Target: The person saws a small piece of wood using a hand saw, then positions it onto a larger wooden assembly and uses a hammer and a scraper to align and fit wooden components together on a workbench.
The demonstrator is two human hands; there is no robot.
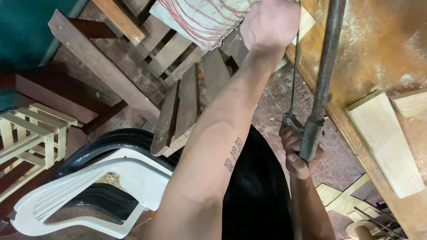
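My right hand is closed around the handle of a frame saw. The saw's dark metal tube runs up along the edge of the workbench. Its thin blade runs parallel to the tube on the left. At the top of the view my left hand is clenched at the bench edge. It grips a small pale wood piece, which is mostly hidden behind the fist. The blade reaches up to that piece.
Stacked plastic chairs, white and black, stand below left. Dark wooden slats and planks lie on the brick floor. A pale slatted crate is at far left, a striped cloth sack at top. Pale boards rest on the dusty bench.
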